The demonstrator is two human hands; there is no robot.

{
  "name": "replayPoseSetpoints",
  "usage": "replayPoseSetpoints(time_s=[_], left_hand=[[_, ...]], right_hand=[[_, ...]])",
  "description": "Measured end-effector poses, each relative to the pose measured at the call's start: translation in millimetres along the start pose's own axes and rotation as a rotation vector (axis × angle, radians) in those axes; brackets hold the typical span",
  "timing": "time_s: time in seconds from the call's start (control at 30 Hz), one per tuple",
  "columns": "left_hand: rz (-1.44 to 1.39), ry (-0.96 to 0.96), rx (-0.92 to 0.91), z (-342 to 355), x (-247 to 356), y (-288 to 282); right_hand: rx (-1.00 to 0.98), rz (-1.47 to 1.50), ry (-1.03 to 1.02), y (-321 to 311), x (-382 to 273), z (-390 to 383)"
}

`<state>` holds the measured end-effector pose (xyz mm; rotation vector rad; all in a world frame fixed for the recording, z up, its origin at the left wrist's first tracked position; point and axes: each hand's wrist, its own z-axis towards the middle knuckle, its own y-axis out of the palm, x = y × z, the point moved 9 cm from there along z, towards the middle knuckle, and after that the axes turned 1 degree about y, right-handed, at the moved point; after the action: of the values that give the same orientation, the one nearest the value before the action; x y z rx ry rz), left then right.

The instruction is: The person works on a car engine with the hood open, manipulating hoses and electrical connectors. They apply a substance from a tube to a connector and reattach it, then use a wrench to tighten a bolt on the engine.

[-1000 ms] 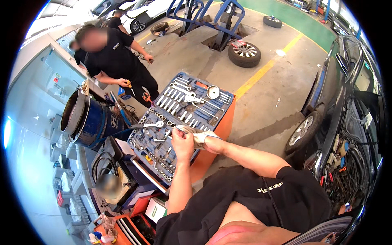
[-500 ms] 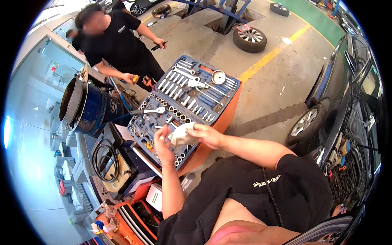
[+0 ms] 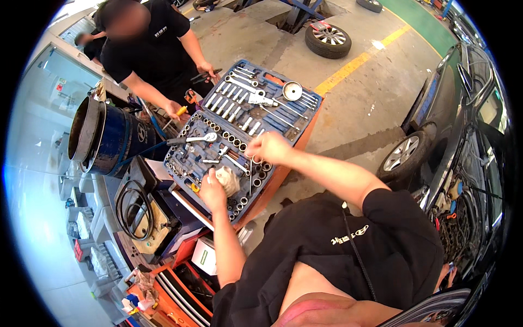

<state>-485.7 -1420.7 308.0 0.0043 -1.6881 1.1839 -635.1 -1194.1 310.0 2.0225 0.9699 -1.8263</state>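
Note:
My left hand (image 3: 211,192) is closed on a crumpled off-white cloth (image 3: 227,181) over the near half of an open blue tool case (image 3: 205,159). To its right, my right hand (image 3: 270,148) is pinched at the case's edge. A slim metal tool (image 3: 250,180) reaches down from its fingertips; its exact kind is too small to tell. Sockets (image 3: 233,140) line the case around both hands. A ratchet (image 3: 201,138) with a dark handle lies across the tray, left of my right hand. A round metal cup-shaped part (image 3: 292,91) rests in the far half.
Across the case stands a person (image 3: 155,52) in black, holding a yellow-handled screwdriver (image 3: 181,111) and a dark tool (image 3: 204,77). A blue drum (image 3: 122,136) and coiled black hose (image 3: 135,210) are left. A car (image 3: 463,141) stands right; a loose wheel (image 3: 328,41) lies beyond.
My hands have moved apart: the left keeps the cloth, the right has let go of it and moved up over the case's right side. The other person has come closer to the case.

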Motion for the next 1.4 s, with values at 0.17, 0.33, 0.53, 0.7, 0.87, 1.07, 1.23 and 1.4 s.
replayPoseSetpoints(time_s=[0.17,0.33,0.53,0.7,0.87,1.07,1.23,1.4], left_hand=[[0.178,0.38,0.061,3,23,-19],[0.075,0.458,0.085,-34,35,-30],[-0.093,0.568,0.034,-73,48,-12],[-0.448,0.253,-0.166,-64,40,31],[-0.827,0.082,-0.533,-78,68,66],[-0.833,0.156,-0.94,-164,150,130],[-0.772,0.19,-1.125,-261,202,143],[-0.72,0.234,-1.136,-349,213,150]], right_hand=[[0.495,-1.007,-0.162,-103,-14,102],[0.374,-1.125,0.023,-102,10,146],[0.352,-1.055,0.107,-110,24,153],[0.486,-0.88,-0.063,-118,-13,107],[0.021,-0.187,-0.219,-52,-59,-32],[0.096,0.675,-0.004,-53,23,-200],[0.26,0.913,0.246,-70,83,-334],[0.302,0.908,0.22,-76,105,-429]])
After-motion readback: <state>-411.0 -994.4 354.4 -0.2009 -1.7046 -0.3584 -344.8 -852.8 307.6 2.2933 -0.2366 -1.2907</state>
